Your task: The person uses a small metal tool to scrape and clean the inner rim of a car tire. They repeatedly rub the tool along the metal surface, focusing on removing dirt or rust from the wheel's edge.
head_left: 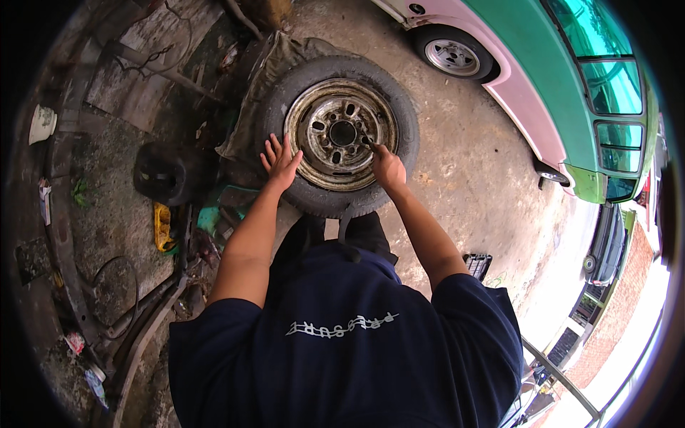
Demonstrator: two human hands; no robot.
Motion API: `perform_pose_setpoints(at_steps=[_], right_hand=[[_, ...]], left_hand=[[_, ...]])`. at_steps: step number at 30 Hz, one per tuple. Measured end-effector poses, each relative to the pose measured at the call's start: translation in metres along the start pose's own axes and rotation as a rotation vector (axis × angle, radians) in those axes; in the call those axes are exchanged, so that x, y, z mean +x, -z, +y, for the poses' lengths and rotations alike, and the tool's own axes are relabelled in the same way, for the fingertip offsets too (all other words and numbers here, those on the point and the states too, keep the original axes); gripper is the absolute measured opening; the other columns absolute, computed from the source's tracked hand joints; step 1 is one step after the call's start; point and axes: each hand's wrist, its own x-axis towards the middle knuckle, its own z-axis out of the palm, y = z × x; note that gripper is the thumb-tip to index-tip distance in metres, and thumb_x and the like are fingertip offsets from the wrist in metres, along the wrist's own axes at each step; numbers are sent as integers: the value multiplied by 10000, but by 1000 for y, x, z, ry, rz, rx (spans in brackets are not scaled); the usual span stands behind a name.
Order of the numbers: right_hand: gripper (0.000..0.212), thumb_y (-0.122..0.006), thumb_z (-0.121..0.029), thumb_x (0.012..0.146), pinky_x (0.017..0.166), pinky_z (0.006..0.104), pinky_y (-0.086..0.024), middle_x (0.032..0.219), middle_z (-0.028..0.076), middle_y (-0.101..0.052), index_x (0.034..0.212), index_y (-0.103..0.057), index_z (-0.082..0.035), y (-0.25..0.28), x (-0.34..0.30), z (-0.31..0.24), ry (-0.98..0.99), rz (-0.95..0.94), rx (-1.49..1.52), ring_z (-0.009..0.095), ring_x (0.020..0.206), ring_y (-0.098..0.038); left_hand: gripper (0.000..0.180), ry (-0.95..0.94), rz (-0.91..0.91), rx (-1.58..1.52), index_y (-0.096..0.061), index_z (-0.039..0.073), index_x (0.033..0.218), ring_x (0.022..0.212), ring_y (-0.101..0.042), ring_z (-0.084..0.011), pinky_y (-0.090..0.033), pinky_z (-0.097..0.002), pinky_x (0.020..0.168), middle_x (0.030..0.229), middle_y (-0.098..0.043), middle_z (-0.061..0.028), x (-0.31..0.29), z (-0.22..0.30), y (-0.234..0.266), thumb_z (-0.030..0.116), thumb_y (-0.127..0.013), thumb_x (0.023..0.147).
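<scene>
A wheel lies flat in front of me, its dark tire [270, 93] around a worn, rusty steel rim [303, 158] with a round centre hole and several slots. My left hand [282, 165] rests with spread fingers on the tire's left sidewall, fingertips beside the rim's edge. On the opposite side my right hand [389, 170] is closed over the rim's lower right edge. A short dark tip [369, 144] sticks out from its fingers toward the rim's middle; the rest is hidden in the grip, so its kind cannot be made out.
Crumpled grey-brown cloth [246, 118] lies under and beside the wheel. A black rounded object [163, 173], a yellow item [163, 227] and metal bars [143, 332] clutter the left. A green and pink vehicle [524, 78] stands at the right; a black crate [477, 265] sits on the concrete.
</scene>
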Motion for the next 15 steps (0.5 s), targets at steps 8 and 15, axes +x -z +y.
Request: perform_pose_setpoints(at_steps=[8,15], right_hand=[[308,-557,-261,943,844,514,-518,1021,220,-691,1225,-637,-168,6,9,0,-10,40,34,426,978,-652],[326,-572,-265,936,854,516,-516,1020,226,-691,1240,-634,-164,-11,-5,-5,15,-4,110,422,987,-653]], left_hand=[[829,-14,0,-4,-59,231,1596,1508,161,-311,138,-557,1152,1650,117,-116,-1,0,1,708,-286,957],[852,-11,3,-1,-44,225,1597,1510,159,-305,137,-550,1155,1652,111,-109,1,-1,0,720,-290,948]])
